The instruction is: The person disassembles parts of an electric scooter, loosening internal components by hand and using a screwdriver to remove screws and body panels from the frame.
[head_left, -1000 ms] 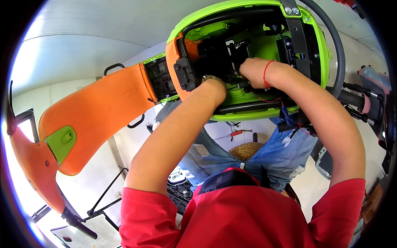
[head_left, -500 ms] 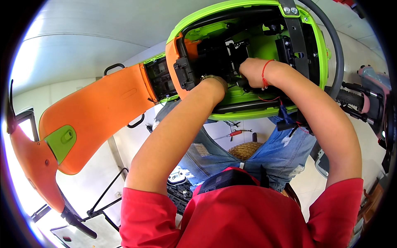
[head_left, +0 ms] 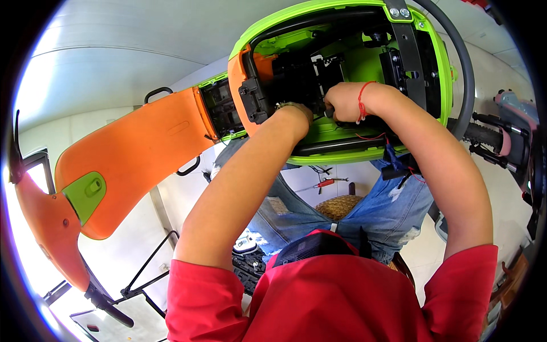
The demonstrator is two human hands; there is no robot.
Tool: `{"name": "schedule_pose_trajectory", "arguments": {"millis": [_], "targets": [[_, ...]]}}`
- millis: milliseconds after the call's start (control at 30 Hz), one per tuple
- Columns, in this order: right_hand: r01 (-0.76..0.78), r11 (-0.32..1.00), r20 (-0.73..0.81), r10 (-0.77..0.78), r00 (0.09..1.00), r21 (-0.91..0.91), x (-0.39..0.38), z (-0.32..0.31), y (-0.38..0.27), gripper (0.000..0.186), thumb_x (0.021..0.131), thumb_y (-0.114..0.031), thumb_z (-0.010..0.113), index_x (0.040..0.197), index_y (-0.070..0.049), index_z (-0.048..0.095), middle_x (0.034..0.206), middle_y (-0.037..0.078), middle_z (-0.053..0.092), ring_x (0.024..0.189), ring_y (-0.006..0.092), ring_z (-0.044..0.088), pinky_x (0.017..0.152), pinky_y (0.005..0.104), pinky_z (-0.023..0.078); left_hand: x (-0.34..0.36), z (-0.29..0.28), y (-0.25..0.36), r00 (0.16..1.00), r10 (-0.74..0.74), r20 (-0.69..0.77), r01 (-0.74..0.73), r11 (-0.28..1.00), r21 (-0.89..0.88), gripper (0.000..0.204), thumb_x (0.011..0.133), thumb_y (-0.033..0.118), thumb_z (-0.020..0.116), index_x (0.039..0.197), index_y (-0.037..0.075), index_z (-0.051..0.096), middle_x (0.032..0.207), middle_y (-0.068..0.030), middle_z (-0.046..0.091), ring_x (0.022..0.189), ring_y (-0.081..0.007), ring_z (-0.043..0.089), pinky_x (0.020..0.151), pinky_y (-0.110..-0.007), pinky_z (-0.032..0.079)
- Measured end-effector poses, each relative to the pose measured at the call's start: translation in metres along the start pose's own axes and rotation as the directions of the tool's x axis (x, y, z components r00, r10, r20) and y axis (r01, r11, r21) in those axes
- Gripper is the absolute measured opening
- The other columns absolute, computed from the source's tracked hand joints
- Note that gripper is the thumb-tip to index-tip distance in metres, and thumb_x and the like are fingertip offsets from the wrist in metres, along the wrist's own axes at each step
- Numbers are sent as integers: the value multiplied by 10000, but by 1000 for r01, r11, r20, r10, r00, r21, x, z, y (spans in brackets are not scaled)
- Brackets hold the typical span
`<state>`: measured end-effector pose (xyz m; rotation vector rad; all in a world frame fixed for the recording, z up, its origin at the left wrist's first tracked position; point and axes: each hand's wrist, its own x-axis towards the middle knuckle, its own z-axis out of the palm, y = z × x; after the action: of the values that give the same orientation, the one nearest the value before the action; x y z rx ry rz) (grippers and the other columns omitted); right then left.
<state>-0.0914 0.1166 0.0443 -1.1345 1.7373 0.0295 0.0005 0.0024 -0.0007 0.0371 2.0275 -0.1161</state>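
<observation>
Pale flooring [head_left: 428, 248] spreads below the orange scooter [head_left: 131, 154], whose green compartment [head_left: 446, 85] is uncovered, not yet closed up, wires [head_left: 391, 155] hanging outside. Within it, the right hand [head_left: 345, 101] seems clenched round a black part [head_left: 329, 113]; the left hand [head_left: 297, 115] hides its fingers, so I cannot tell its grip.

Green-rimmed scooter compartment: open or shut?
Open: no lid covers the compartment, its black frame tube shows, and left hand and right hand are inside.

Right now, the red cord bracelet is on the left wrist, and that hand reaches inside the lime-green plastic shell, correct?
Not the left: the head view shows the red cord bracelet on the right wrist. The right hand reaches inside the lime-green plastic shell.
</observation>
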Motion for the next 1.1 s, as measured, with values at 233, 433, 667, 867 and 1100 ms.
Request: {"name": "schedule_pose_trajectory", "arguments": {"millis": [233, 433, 667, 867, 1100], "targets": [[-203, 961, -324, 135, 936, -187, 3, -3, 13, 213, 737, -82, 616, 897, 2, 731, 918, 201, 709, 902, 321, 697, 785, 410, 558, 12, 5, 2, 999, 25, -21, -23, 995, 93, 282, 851, 92, 580, 1092, 23, 709, 1138, -205, 676, 1037, -351, 671, 861, -415, 548], [-263, 946, -339, 189, 921, -187, 7, -7, 3, 276, 733, -103, 681, 992, -23, 736, 1010, 161, 716, 952, 300, 700, 787, 393, 558, 9, 7, 0, 995, 47, -94, -41, 997, 61, 263, 863, 102, 559, 1062, 36, 718, 1087, -219, 684, 1020, -347, 675, 848, -407, 552], [-212, 954, -377, 121, 918, -211, 0, -4, 6, 291, 720, -88, 696, 1001, -21, 732, 1009, 166, 716, 950, 311, 700, 795, 409, 557, -120, -34, 13, 659, -107, -744, -666, 377, -644, 106, 814, -26, 618, 919, -26, 612, 837, -88, 622, 746, -192, 632, 689, -301, 521], [-114, 968, -354, 28, 935, -225, 4, -6, 1, 241, 779, -87, 585, 949, 8, 726, 966, 192, 710, 916, 341, 697, 800, 428, 555, -188, 109, 20, 653, -361, -666, -755, -241, -609, 158, 869, -69, 581, 1016, -13, 575, 902, -73, 606, 800, -134, 619, 699, -261, 510], [-139, 964, -297, 67, 952, -227, 21, 2, 22, 266, 874, -210, 582, 1007, 10, 653, 932, 236, 677, 905, 396, 659, 822, 472, 526, -15, 257, 49, 902, -332, -276, -366, -249, -897, 134, 877, -16, 590, 1011, -15, 584, 869, -58, 617, 790, -149, 636, 723, -266, 521]]}}
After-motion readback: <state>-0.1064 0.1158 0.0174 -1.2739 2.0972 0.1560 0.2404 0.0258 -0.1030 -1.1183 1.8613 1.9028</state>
